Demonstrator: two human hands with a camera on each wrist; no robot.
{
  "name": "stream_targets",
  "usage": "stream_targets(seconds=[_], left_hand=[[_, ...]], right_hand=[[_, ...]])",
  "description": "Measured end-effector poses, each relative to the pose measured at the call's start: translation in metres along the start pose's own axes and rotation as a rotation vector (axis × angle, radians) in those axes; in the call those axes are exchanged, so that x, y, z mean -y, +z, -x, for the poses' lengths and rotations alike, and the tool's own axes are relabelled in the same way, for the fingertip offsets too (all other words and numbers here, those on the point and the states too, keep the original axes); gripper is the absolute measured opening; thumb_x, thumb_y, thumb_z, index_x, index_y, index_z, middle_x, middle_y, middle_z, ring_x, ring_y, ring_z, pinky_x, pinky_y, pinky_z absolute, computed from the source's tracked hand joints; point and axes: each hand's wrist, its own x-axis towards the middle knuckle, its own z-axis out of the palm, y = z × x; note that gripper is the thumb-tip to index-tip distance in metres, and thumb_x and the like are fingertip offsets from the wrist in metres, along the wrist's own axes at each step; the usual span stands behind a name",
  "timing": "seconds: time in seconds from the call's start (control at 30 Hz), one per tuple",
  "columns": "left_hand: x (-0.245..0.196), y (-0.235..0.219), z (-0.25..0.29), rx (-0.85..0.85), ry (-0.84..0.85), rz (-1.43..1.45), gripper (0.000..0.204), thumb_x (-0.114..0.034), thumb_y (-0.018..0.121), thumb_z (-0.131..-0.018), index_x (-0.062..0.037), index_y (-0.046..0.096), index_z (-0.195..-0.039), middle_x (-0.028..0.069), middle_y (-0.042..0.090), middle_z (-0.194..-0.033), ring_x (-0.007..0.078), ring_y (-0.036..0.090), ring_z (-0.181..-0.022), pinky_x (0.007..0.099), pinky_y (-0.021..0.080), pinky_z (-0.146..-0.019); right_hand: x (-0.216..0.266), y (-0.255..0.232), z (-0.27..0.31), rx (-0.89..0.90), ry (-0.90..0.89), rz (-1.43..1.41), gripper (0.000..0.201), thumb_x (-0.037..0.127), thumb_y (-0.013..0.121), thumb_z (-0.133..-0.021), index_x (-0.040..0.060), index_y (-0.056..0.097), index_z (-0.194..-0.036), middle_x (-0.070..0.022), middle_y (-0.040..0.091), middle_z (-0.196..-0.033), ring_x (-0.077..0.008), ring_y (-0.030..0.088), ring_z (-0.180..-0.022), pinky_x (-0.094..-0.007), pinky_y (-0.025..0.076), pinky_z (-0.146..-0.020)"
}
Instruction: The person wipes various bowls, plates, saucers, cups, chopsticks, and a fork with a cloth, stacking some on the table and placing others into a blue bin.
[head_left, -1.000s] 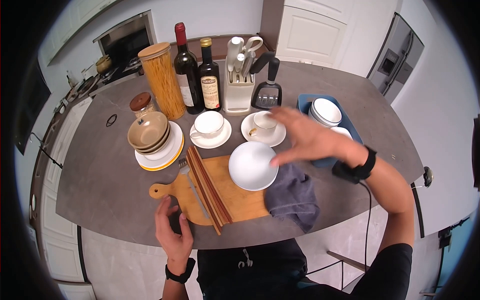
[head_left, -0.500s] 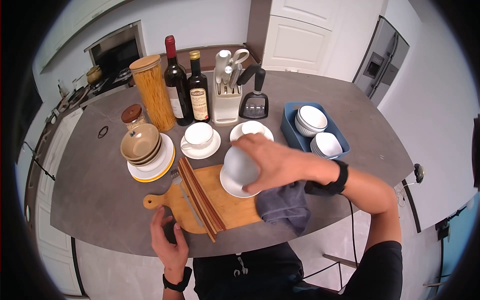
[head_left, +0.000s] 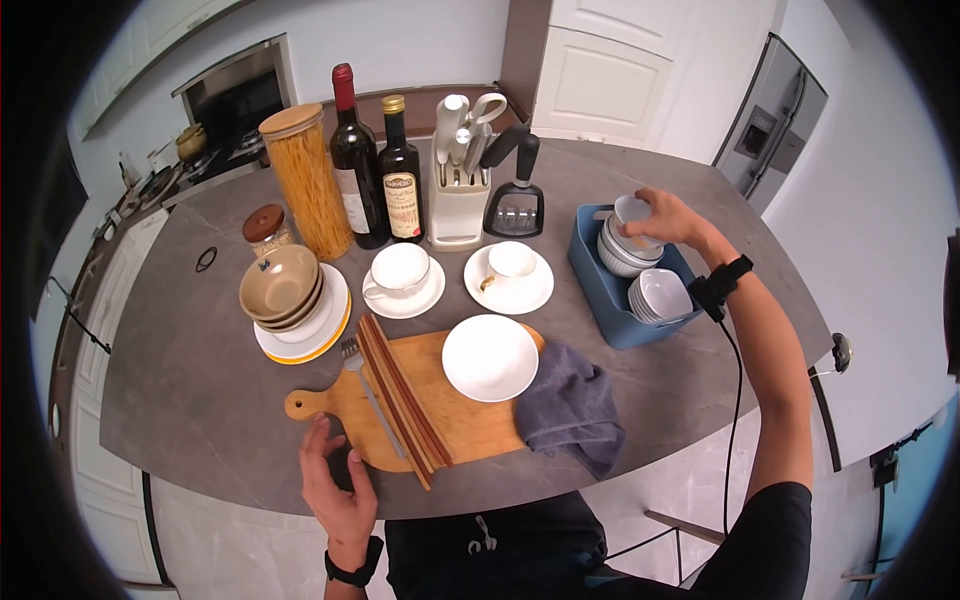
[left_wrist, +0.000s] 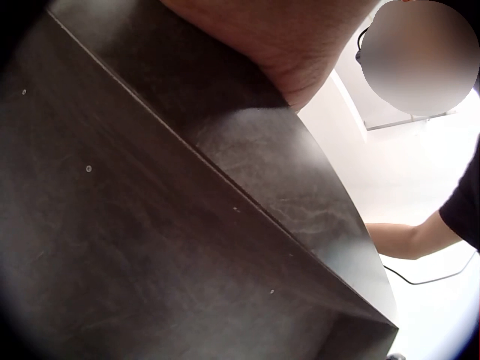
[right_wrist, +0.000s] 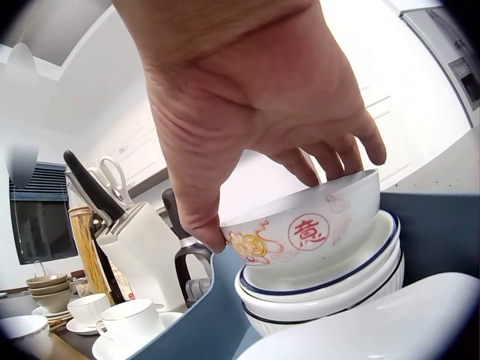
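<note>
I see a big gray table in front of the person. The blue bin sits on it, toward the right side. The wooden board lies near the front edge. A dark cloth is bunched up at the board's right end, partly on it. The white bowl sits on the board, between the two hands but touching neither.

I see the right hand over the far part of the bin. It grips the painted bowl by the rim, thumb on one side and fingers on the other. That bowl is right under the hand, a bit tilted, low over the stacked bowls in the bin. I can't tell if it touches them. The small bowls are in the bin too, just nearer to the person.

I see the left hand by the board's handle, well apart from the painted bowl. It is open, with loosely bent fingers, and holds nothing. The chopsticks lie across the board, between that hand and the white bowl. The fork lies just beside them, on the handle side.
</note>
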Motion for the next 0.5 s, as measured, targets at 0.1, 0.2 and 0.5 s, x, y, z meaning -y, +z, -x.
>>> stream_targets(seconds=[0.1,0.2,0.5], left_hand=[[0.0006,0.0002,0.0004,0.007,0.002,-0.015,0.047,0.003,0.059,-0.091,0.0024,0.052,-0.138,0.0191,0.058,-0.138,0.0252,0.068,-0.093,0.0362,0.052,-0.088],[0.0006,0.0,0.0003,0.012,0.001,-0.013,0.047,0.003,0.059,-0.091,0.0024,0.052,-0.138,0.0191,0.058,-0.138,0.0253,0.068,-0.092,0.0362,0.052,-0.088],[-0.0001,-0.001,-0.0008,-0.01,0.008,0.009,0.045,0.003,0.06,-0.09,0.003,0.054,-0.134,0.023,0.058,-0.137,0.0317,0.069,-0.097,0.037,0.057,-0.085]], right_hand=[[-0.0073,0.0086,0.0008,0.035,-0.025,0.021,0.099,0.052,0.078,-0.067,-0.0121,0.053,-0.137,-0.033,0.062,-0.128,-0.0407,0.062,-0.12,-0.0403,0.049,-0.103],[-0.0089,0.0114,0.0013,0.049,-0.014,0.018,0.1,0.054,0.078,-0.068,-0.0119,0.053,-0.138,-0.0332,0.061,-0.13,-0.0408,0.061,-0.122,-0.0402,0.049,-0.104],[-0.0114,0.009,0.0011,0.12,-0.057,0.061,0.101,0.054,0.078,-0.073,-0.0108,0.047,-0.143,-0.0335,0.059,-0.133,-0.0416,0.059,-0.126,-0.0404,0.048,-0.106]])
